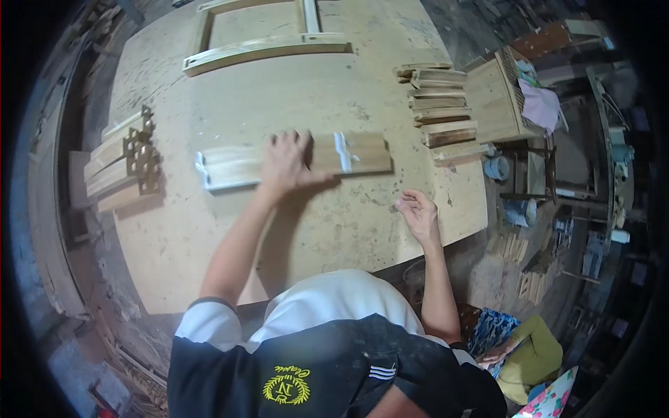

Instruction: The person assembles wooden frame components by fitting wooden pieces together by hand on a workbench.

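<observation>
A flat, pale wooden board [237,166], perhaps several stacked together, lies in the middle of the table. White strips [342,153] cross it near the right side and at the left end. My left hand [287,161] presses on its middle, fingers over the far edge and thumb stretched along the near edge. To the right, just above the tabletop, my right hand [419,214] is apart from the board. Its fingers are curled in toward the thumb, and whatever they hold, if anything, is too small to make out.
A wooden frame [268,52] lies at the table's far side. Notched wood pieces [125,160] are piled at the left edge, and short wooden slats [442,104] line the right edge. A person in yellow-green trousers [533,352] sits at lower right. Buckets [496,167] stand beyond the table.
</observation>
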A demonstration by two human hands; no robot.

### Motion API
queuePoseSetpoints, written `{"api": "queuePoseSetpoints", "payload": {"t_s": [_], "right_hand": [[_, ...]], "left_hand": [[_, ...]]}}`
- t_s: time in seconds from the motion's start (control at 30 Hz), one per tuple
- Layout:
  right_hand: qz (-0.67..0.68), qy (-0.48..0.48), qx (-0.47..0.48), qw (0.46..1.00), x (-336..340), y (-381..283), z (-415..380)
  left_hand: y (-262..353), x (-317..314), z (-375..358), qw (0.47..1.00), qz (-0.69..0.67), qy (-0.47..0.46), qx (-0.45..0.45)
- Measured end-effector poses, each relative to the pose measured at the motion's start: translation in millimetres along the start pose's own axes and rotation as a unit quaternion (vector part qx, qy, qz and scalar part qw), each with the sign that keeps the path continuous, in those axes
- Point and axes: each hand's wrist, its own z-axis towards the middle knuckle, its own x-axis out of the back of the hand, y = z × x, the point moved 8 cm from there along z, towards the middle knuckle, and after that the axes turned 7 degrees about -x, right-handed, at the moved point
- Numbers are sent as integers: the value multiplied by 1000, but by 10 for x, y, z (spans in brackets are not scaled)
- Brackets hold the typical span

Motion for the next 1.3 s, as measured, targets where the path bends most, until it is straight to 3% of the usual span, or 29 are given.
{"api": "queuePoseSetpoints", "payload": {"t_s": [0.07,0.17,0.2,0.3,0.4,0.47,0.53,0.6,0.63,0.7,0.77,0.83,0.9,0.93,1.07,1.13,1.2,1.3], "right_hand": [[3,42,29,999,4,36,-2],[-44,97,20,994,121,223,-23],[-70,110,1,991,154,345,-66],[-104,116,66,986,151,299,-116],[-96,97,60,989,91,262,-81],[-101,70,66,990,-8,392,101],[-104,46,51,992,-114,413,81],[-109,32,13,993,-73,234,-37],[-112,85,58,988,-46,214,-100],[-85,51,93,991,76,25,-296],[-62,24,120,991,154,-277,-439],[90,-12,100,991,103,-553,-425],[-53,34,185,981,35,-808,-110],[-66,27,175,982,-57,-826,139],[-88,13,107,990,-268,-561,752],[-109,14,76,991,-227,-442,728],[-123,52,77,988,-170,-324,542],[-161,-78,-34,983,-139,12,438]], "left_hand": [[303,-46,-314,994,-49,-86,57],[657,-55,-751,997,-54,-20,48],[709,9,-976,996,-52,6,75],[450,371,-1607,979,-32,131,151],[-65,567,-2520,907,-83,282,300],[-483,301,-3061,870,-137,281,382],[-761,-130,-3316,799,-396,189,412],[-683,-115,-3404,791,-358,242,432],[-607,-97,-3410,785,-344,269,439],[-535,143,-3504,759,-327,337,450],[-702,362,-3553,755,-363,338,428],[-734,762,-3234,750,-368,374,402],[-1009,782,-2935,758,-355,380,394],[-1179,827,-2826,763,-345,384,388],[-1714,425,-2447,794,-349,278,413],[-1748,262,-2506,794,-355,269,413],[-1818,64,-2712,814,-345,175,433],[-1894,-90,-2927,820,-311,84,473]]}}
